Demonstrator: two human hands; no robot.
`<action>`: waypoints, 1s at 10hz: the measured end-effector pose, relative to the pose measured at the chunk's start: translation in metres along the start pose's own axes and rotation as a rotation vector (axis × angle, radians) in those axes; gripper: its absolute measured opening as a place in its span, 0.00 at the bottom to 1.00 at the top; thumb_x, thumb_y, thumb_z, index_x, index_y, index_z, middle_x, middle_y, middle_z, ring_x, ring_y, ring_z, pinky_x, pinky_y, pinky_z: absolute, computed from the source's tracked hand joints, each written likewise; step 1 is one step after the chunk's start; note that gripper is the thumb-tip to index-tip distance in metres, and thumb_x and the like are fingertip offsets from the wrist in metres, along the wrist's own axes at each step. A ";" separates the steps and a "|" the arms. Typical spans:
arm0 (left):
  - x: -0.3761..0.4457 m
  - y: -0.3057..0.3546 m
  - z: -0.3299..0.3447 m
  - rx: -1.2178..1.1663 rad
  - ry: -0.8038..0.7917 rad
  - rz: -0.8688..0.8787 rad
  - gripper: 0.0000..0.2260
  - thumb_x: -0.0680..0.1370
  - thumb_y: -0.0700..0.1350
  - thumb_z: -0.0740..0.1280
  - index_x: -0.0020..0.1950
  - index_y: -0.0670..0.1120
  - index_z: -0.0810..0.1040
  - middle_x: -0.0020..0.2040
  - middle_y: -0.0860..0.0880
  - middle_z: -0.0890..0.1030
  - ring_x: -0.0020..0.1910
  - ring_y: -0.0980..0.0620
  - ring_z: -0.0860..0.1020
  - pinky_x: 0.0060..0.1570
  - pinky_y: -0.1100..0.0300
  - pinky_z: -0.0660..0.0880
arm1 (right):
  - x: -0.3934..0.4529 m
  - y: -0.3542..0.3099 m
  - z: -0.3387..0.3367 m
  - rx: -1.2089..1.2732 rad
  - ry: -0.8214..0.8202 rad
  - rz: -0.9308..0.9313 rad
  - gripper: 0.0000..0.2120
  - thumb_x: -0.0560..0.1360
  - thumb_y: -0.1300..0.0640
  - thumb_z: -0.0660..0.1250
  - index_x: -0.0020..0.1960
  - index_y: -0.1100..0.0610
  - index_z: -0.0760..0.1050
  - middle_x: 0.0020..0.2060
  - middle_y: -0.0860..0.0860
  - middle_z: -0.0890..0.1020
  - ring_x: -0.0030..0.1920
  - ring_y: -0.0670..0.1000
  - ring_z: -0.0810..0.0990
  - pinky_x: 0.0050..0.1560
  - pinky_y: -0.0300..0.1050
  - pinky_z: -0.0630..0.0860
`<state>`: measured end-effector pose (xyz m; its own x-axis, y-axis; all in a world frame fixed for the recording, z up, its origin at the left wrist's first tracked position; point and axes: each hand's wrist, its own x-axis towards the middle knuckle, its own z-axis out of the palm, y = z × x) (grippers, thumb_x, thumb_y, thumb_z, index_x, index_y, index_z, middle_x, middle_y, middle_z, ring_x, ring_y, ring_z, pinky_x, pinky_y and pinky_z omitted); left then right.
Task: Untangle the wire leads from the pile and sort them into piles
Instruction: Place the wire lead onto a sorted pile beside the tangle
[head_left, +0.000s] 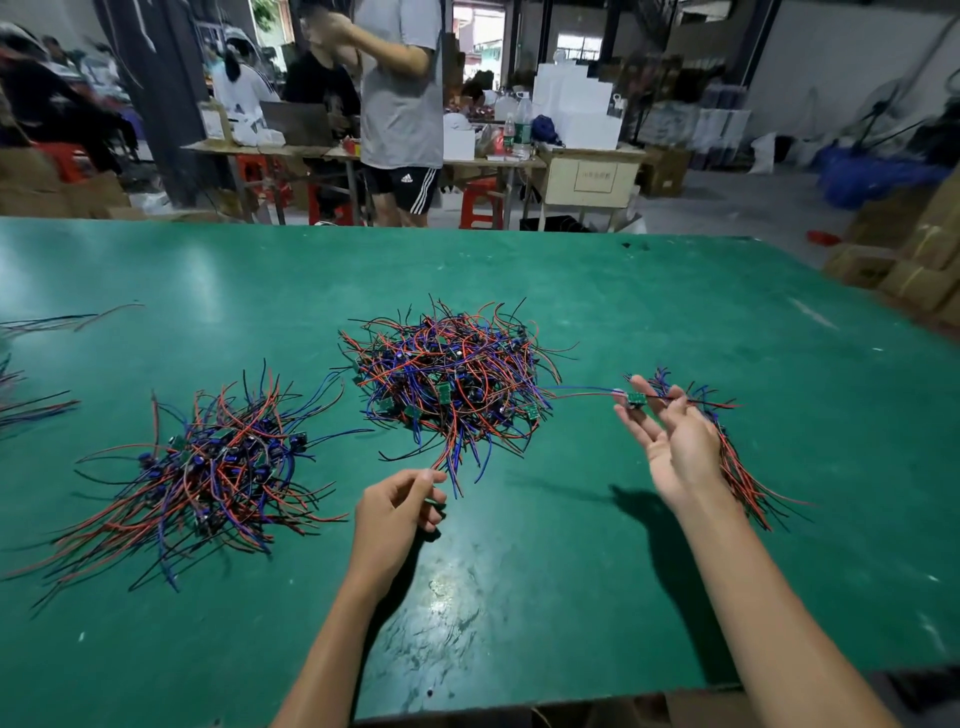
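A tangled pile (449, 376) of red, blue and black wire leads with small green boards lies mid-table. My right hand (670, 441) pinches one lead's small green board (636, 398) at its fingertips, the other fingers spread; the lead's wires stretch left to the pile. Behind that hand lies a small sorted bundle (737, 467). My left hand (397, 512) pinches a few leads (451, 465) that hang from the pile's near edge. A larger spread pile (208, 467) lies to the left.
The green table (571, 571) has scuffed bare surface near me. More loose wires (36, 405) lie at the left edge. Beyond the far edge a person in a grey shirt (402, 104) stands, with other tables, red stools and cardboard boxes (914, 249).
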<state>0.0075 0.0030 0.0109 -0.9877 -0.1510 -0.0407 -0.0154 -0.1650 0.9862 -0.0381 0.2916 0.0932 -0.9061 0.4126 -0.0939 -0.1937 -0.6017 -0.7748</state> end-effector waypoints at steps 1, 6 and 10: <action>-0.001 0.002 0.000 0.025 0.002 0.013 0.10 0.83 0.41 0.65 0.49 0.41 0.85 0.38 0.43 0.81 0.32 0.51 0.75 0.31 0.61 0.74 | -0.008 0.013 -0.004 -0.029 -0.038 0.028 0.09 0.88 0.60 0.50 0.51 0.57 0.66 0.50 0.61 0.86 0.45 0.63 0.87 0.44 0.52 0.85; 0.003 -0.004 -0.001 0.036 0.000 0.010 0.10 0.83 0.42 0.65 0.46 0.44 0.86 0.37 0.44 0.82 0.32 0.51 0.75 0.31 0.60 0.74 | 0.028 -0.040 -0.001 0.266 0.439 0.019 0.15 0.87 0.58 0.52 0.56 0.66 0.73 0.67 0.69 0.74 0.65 0.68 0.75 0.71 0.57 0.69; 0.001 -0.001 0.001 -0.005 0.007 -0.008 0.10 0.83 0.41 0.66 0.47 0.42 0.86 0.37 0.44 0.81 0.33 0.50 0.75 0.31 0.60 0.73 | 0.014 0.039 0.022 -0.358 0.291 0.236 0.06 0.82 0.66 0.62 0.52 0.60 0.77 0.46 0.57 0.82 0.39 0.52 0.79 0.38 0.43 0.75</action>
<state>0.0062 0.0035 0.0104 -0.9865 -0.1563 -0.0497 -0.0225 -0.1715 0.9849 -0.0662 0.2587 0.0751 -0.7574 0.4980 -0.4223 0.1898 -0.4509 -0.8722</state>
